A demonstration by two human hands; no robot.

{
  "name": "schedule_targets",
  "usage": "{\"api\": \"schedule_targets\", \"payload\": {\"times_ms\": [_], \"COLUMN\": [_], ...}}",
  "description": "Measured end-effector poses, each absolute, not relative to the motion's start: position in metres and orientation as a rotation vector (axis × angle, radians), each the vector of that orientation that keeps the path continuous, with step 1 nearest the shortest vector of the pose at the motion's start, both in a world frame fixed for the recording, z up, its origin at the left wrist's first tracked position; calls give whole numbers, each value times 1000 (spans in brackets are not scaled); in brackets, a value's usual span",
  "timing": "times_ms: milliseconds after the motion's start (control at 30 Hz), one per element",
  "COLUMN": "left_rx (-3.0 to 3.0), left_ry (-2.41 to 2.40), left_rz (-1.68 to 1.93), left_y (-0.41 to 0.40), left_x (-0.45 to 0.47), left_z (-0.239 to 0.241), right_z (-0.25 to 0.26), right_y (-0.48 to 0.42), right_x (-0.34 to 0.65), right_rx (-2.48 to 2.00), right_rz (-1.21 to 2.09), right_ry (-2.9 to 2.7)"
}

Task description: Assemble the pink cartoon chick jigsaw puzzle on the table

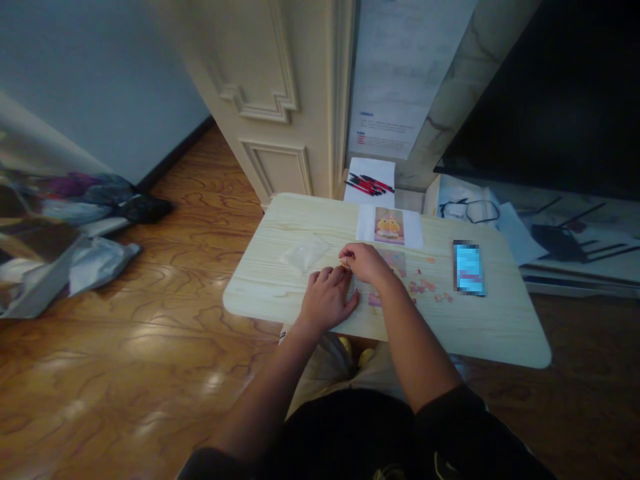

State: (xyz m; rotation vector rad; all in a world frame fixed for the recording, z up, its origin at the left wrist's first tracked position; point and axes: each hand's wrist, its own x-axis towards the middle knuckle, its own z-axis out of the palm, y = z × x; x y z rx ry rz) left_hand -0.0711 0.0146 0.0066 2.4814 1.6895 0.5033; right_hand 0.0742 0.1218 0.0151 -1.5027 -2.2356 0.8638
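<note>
Here, bag (pixel 304 253): clear plastic, on the desk (pixel 260 280).
Left hand (pixel 327 297): palm down, thumb spread from the fingers.
Right hand (pixel 366 261): fingertips bunched beside the left fingers; cannot tell what they pinch.
Sheet (pixel 367 225): printed, beyond the right hand.
Pieces (pixel 424 287): small, scattered, between right forearm and phone.
Phone (pixel 469 268): lit.

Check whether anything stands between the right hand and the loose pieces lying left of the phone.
Nothing upright visible does. Between the right hand and the loose pieces lies a flat, colourful picture, partly hidden by the right forearm; the phone lies beyond the pieces.
</note>
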Motion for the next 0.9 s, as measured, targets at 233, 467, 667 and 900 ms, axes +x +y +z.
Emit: {"api": "schedule_targets", "payload": {"times_ms": [233, 467, 667, 900], "left_rx": [2509, 2479, 2472, 2521], "left_ry": [1653, 1643, 1623, 1511], "left_rz": [476, 491, 535, 496], "left_y": [19, 18, 20, 19], "left_x": [-81, -82, -75, -58], "left_z": [9, 10, 8, 4], "right_z": [13, 13, 17, 10], "right_y": [122, 110, 69, 37], "right_x": [77, 91, 158, 198], "right_rx": [-1552, -1558, -1635, -1698], "right_rz": [676, 564, 539, 580], "right_ry": [-2349, -2235, -2151, -2177]}}
